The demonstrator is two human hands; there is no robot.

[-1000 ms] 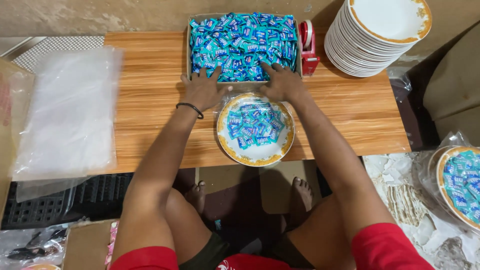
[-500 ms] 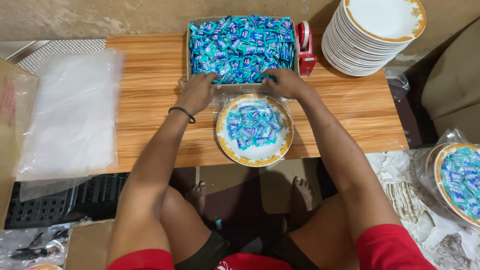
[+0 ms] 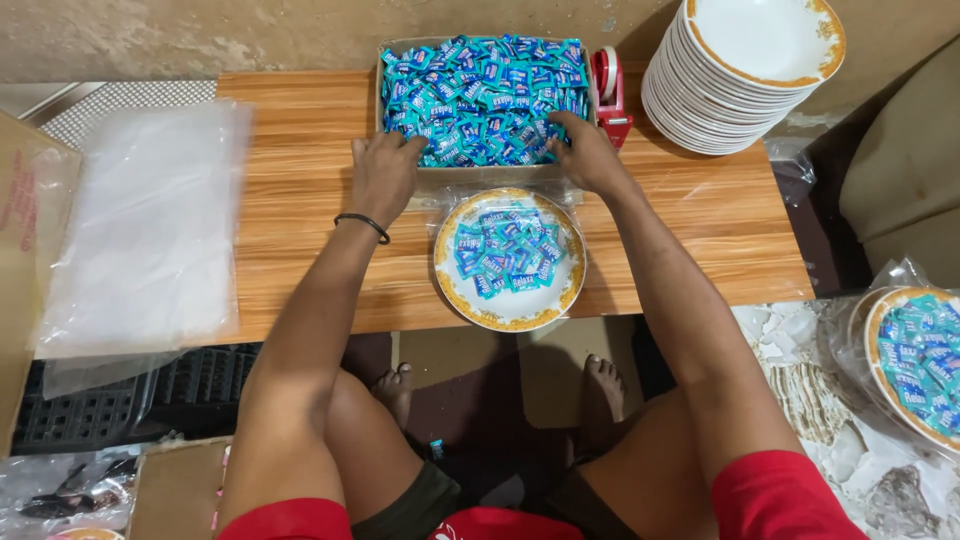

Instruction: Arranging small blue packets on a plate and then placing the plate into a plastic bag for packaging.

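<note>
Nearest the table (image 3: pixel 300 260) edge, just before the box (image 3: pixel 470 172), a gold-rimmed plate (image 3: pixel 510 305) is seen, partly covered with blue-wrapped sweets (image 3: pixel 505 255). Beyond the plate, the left hand (image 3: pixel 383 172) is laid over the box's near left rim, fingers bent into the heap; the right hand (image 3: pixel 585 150) is reached in at the near right, fingers curled among the wrappers. Whether anything is pinched cannot be told, since the fingertips are buried. For a clean scoop, both hands would best be drawn together under the heap and lifted low over the plate, so that little is spilled. Right of the box, a red tape dispenser (image 3: pixel 608 95) and a plate stack (image 3: pixel 745 80) are set; left of it, clear bags (image 3: pixel 150 220) are laid. A second filled plate (image 3: pixel 915 360), far right, is cut off by the frame.
</note>
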